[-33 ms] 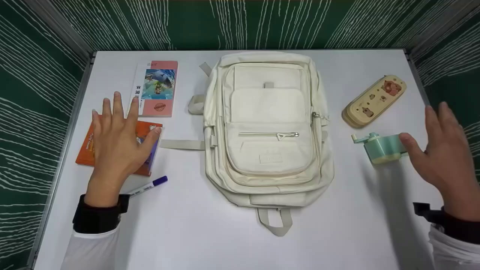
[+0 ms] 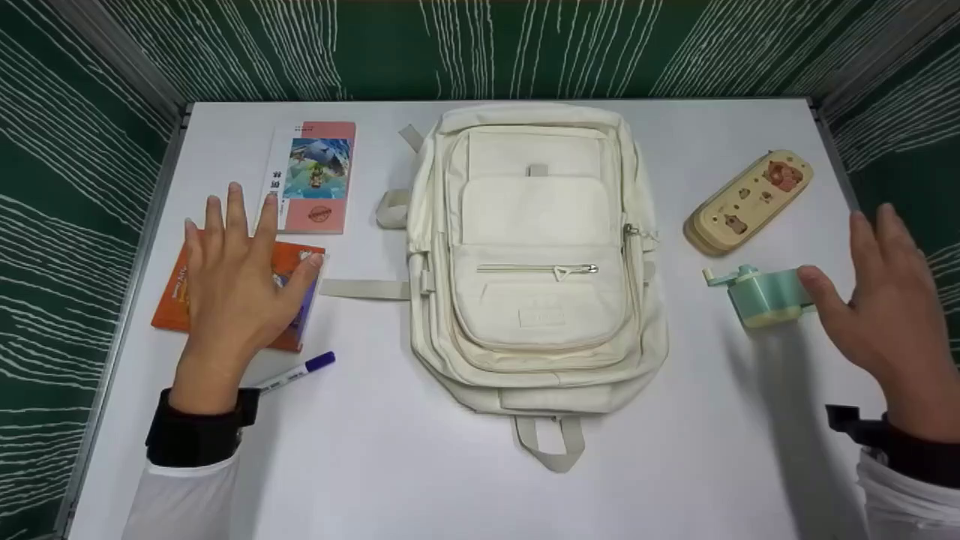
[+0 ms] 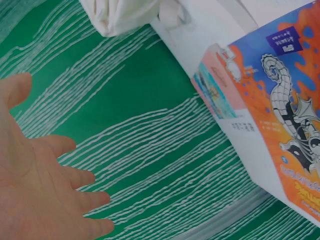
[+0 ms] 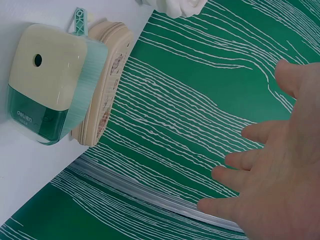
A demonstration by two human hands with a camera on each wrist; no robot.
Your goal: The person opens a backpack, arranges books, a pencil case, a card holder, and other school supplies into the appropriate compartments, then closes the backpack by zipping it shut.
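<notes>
My left hand [image 2: 238, 296] is held above an orange book [image 2: 171, 304], fingers straight and spread, gripping nothing. That book's cover with a seahorse drawing [image 3: 287, 100] shows in the left wrist view, apart from the hand. Beyond it lies a pink and white book [image 2: 319, 176]; a marker [image 2: 296, 373] with a purple cap is partly hidden by my wrist. On the other side, my right hand [image 2: 896, 315] hovers with straight fingers beside a mint green pencil sharpener [image 2: 769, 296], holding nothing. A cream pencil case [image 2: 750, 202] lies behind the sharpener.
A cream backpack [image 2: 536, 300] lies flat in the middle of the white table [image 2: 420, 480], its top handle [image 2: 551, 450] toward me and straps out to the left. Green walls [image 2: 390, 49] with white lines stand around the table.
</notes>
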